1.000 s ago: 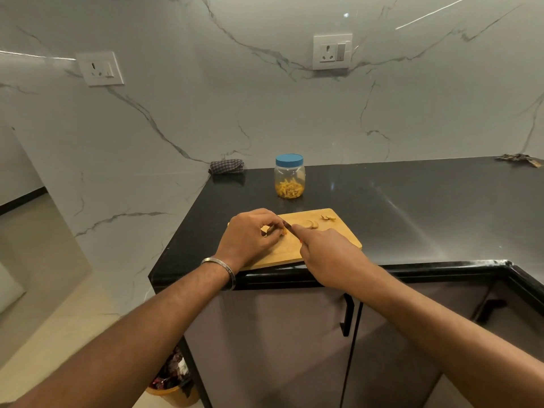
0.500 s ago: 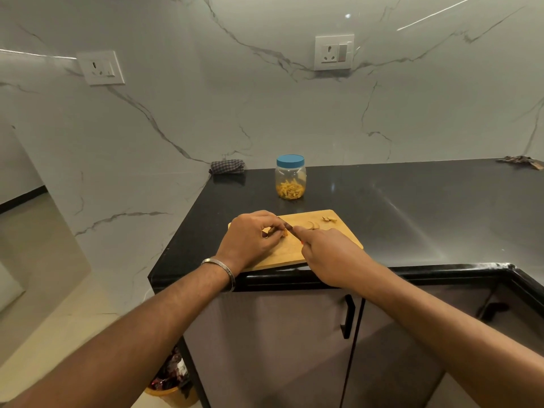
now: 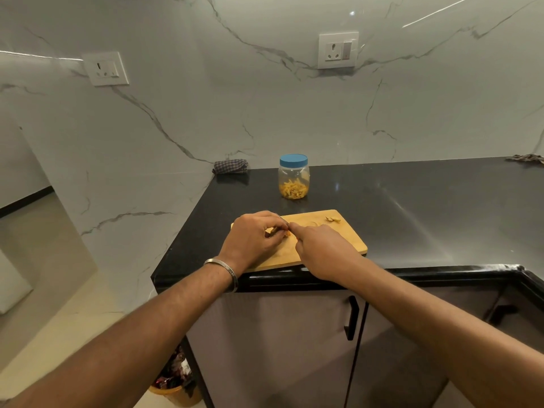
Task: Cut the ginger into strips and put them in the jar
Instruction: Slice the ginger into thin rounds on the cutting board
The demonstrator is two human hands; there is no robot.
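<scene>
A wooden cutting board (image 3: 341, 241) lies at the counter's front edge. My left hand (image 3: 253, 238) pinches a small yellow ginger piece (image 3: 287, 233) down on the board. My right hand (image 3: 321, 248) meets it fingertip to fingertip and grips a knife; only a thin sliver of blade (image 3: 283, 221) shows above the fingers. A pale ginger slice (image 3: 312, 224) and a few scraps (image 3: 332, 219) lie near the board's far edge. Behind the board stands a clear jar (image 3: 293, 181) with its blue lid on and ginger strips at the bottom.
The black countertop (image 3: 426, 207) runs right and back to the marble wall. A checked cloth (image 3: 231, 166) sits in the back left corner, and a dark scrap (image 3: 527, 158) lies at far right. Below are cabinet doors with a black handle (image 3: 351, 318) and a bin (image 3: 176, 390) on the floor.
Both hands stay together over the ginger on the board. My right hand has edged slightly left and now covers more of the slices.
</scene>
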